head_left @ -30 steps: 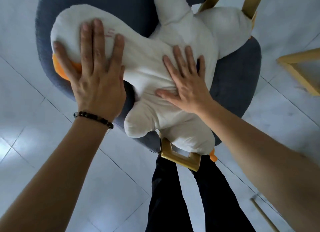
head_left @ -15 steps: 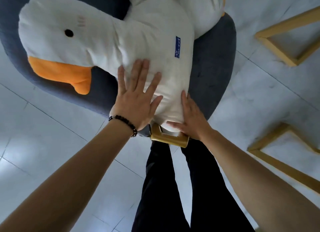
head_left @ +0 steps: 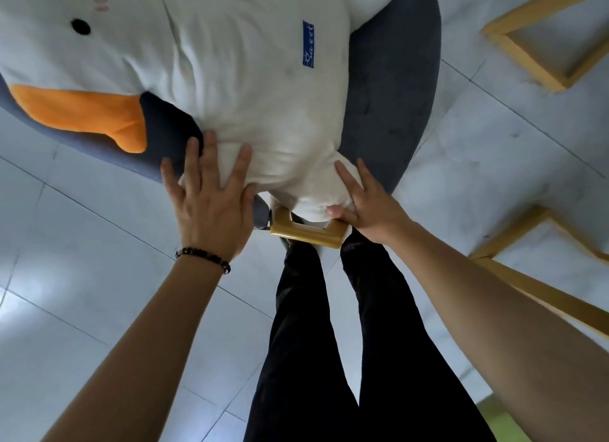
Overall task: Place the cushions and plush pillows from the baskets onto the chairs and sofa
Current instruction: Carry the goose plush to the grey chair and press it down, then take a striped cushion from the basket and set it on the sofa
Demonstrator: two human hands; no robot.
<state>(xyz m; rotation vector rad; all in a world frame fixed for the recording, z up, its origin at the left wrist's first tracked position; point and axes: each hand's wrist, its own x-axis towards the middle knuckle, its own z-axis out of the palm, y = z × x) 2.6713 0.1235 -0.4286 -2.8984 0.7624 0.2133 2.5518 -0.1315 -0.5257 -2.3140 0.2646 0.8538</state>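
Subject of inspection: one plush goose pillow (head_left: 257,88), white, lying on the seat of a grey-blue upholstered chair (head_left: 392,88). Its head points to the left of view, with the orange beak (head_left: 82,112) overhanging the seat's near rim. A blue label (head_left: 308,44) faces upward on the body. The lower end of the pillow reaches the seat's front edge, just above a yellow wooden bracket (head_left: 306,232) of the chair frame.

Hands: the left hand (head_left: 211,207), a beaded bracelet (head_left: 204,258) at its wrist, lies flat with fingers spread and presses the pillow's near left edge. The right hand (head_left: 369,207) rests with straight fingers against the pillow's lower right end, thumb at the bottom seam. Neither hand grips the fabric.

Assessment: the step in hand appears to be seating the pillow firmly on the chair. Placement is nearly complete. The baskets and sofa are out of view, so the wider task cannot be gauged.

Recommendations: push with flat palms toward the chair back, both sides evenly, so the body does not twist. Bring the lower end fully inside the front edge, since the stuffing is soft and may slump toward the tiled floor (head_left: 82,243). Check that the overhanging head does not drag the pillow sideways. Release gently and confirm it lies stable.
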